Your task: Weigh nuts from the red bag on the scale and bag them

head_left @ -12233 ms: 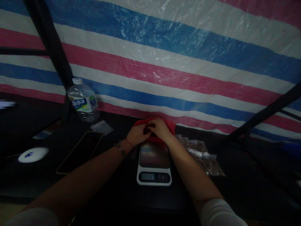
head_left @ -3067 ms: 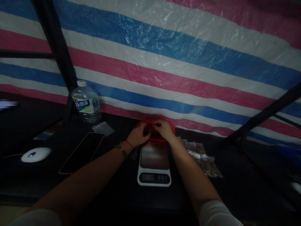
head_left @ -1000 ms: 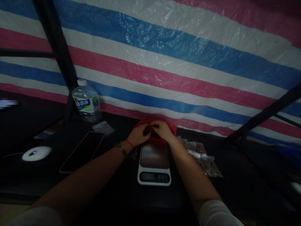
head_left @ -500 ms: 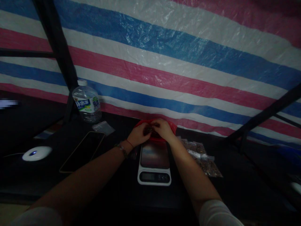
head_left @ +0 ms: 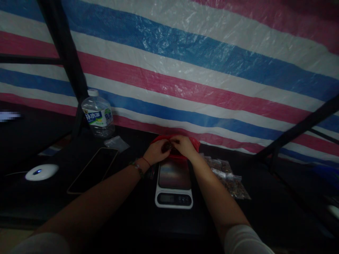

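Head view: left hand and right hand, fingers curled narrow, are in the red bag, seemingly pinching its dark contents; right of the right hand, clear packets hold brown bits.

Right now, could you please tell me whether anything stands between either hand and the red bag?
Nothing visible does: the left hand and right hand are both at the red bag. The scale sits on its near side, between the forearms.
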`<state>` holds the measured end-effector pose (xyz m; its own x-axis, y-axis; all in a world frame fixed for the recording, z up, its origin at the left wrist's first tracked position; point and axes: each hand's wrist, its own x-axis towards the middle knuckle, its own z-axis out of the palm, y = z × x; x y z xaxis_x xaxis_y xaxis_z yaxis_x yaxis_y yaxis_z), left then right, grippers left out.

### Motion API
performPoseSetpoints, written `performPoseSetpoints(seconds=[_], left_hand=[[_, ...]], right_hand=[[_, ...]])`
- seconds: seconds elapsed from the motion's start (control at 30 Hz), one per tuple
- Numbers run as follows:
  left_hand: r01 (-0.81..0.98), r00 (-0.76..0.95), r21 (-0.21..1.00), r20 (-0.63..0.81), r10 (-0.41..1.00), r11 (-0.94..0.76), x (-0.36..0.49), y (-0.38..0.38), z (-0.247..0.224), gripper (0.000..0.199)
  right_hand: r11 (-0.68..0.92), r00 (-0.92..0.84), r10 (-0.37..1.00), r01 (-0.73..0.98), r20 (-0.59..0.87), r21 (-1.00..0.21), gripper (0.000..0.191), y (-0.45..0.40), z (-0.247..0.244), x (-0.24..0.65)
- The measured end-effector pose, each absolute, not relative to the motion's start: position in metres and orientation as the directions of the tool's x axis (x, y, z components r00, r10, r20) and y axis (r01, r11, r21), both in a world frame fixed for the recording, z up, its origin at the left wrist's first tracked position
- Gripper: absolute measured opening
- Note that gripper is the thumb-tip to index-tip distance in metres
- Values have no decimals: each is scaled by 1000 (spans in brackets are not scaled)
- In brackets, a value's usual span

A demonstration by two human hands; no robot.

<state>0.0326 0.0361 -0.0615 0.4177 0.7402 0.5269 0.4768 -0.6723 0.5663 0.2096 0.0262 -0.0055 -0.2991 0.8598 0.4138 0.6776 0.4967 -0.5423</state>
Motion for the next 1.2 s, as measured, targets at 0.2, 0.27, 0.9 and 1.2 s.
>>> performPoseSetpoints(seconds=[0.2, 0.27, 0.9, 1.2], left_hand=[[450, 412, 594, 525, 745, -667, 33, 37, -62, 42], [451, 410, 598, 521, 749, -663, 33, 37, -62, 43], [470, 446, 536, 541, 713, -701, 31, 30, -57, 47], [219, 799, 456, 423, 427, -863, 33, 7, -36, 70]], right_hand=[[528, -286, 826, 695, 486, -488, 20, 27, -6, 208], [520, -295, 832, 709, 469, -476, 17, 28, -8, 208], [466, -190, 845, 719, 500, -516, 21, 21, 8, 212], [463, -105, 836, 660, 538, -592, 20, -4, 46, 212]])
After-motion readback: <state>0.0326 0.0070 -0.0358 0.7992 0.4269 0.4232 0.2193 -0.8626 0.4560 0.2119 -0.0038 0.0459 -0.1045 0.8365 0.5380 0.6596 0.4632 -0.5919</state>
